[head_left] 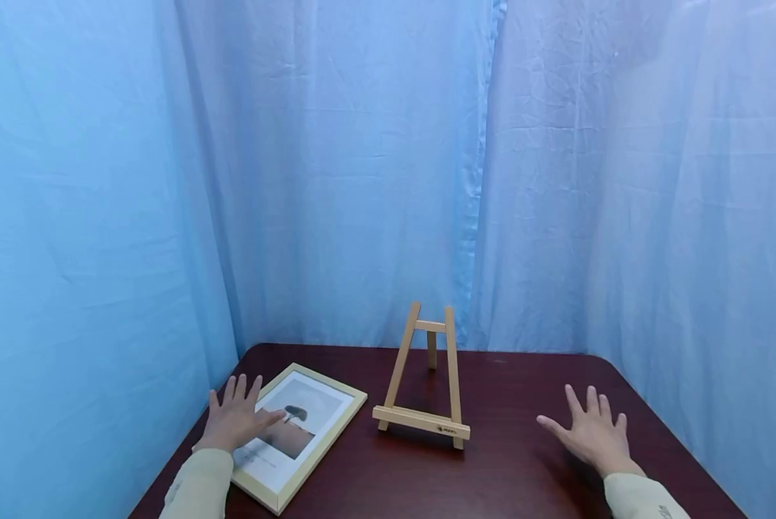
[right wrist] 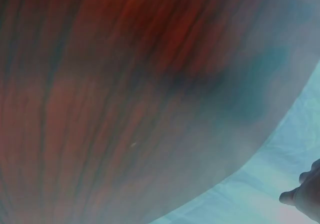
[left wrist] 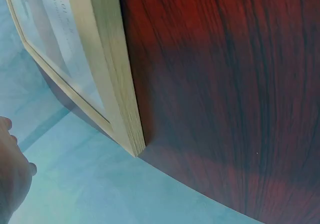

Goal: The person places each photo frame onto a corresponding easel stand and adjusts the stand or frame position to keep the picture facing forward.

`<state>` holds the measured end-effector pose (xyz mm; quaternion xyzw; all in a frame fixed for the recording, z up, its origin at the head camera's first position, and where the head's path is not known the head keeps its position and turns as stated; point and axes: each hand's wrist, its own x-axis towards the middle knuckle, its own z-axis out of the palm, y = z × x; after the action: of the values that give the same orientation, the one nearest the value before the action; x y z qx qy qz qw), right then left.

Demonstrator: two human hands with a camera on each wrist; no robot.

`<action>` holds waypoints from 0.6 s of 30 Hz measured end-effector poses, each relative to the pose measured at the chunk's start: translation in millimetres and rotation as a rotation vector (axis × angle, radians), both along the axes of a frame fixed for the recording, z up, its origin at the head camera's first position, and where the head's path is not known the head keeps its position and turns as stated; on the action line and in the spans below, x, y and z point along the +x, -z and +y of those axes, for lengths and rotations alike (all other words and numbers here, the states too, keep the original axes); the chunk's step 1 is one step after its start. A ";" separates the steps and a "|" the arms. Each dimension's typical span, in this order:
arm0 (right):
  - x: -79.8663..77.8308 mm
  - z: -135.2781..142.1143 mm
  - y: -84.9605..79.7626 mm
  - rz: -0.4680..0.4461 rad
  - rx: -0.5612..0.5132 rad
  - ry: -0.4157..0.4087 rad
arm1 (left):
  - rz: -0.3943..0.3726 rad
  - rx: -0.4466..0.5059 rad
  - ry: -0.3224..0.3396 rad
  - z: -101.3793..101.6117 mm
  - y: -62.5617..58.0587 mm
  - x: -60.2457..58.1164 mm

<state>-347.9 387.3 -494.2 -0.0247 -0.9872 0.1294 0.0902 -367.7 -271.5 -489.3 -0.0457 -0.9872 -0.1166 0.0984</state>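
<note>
Two hands hover above the work, left hand (head_left: 235, 419) and right hand (head_left: 594, 436), fingers spread apart and holding nothing. Below the left, the frame (head_left: 303, 425) lies face up and askew on the desk (head_left: 511, 404), one side partly hidden by that hand. Sound handling would probably mean gripping opposite borders, clear of the face, and lifting evenly. Farther in, the easel (head_left: 420, 422) stands between the hands, near the frame's right side; it seems the chief obstacle to the right hand's reach and could be knocked. Blue curtains (head_left: 375, 180) hang behind and at both sides.
</note>
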 end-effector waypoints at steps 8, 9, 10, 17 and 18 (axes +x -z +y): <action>-3.5 -26.4 -13.4 0.069 -0.025 -0.039 | -0.006 -0.007 -0.003 -4.2 -3.6 -1.8; -4.4 -28.9 -14.1 0.078 -0.021 -0.041 | -0.009 -0.005 -0.006 -4.9 -3.5 -2.0; -5.1 -31.4 -14.8 0.084 -0.020 -0.042 | -0.011 -0.001 -0.008 -5.6 -3.6 -2.1; -10.3 -47.3 -20.6 0.116 -0.019 -0.061 | -0.031 0.022 -0.019 -9.7 -5.8 -4.1; -10.8 -49.7 -21.7 0.116 -0.021 -0.065 | -0.034 0.026 -0.020 -9.9 -6.2 -3.9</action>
<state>-358.6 337.6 -472.5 0.0141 -0.9792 0.1439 0.1426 -371.7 -281.3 -483.1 -0.0324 -0.9876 -0.1291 0.0834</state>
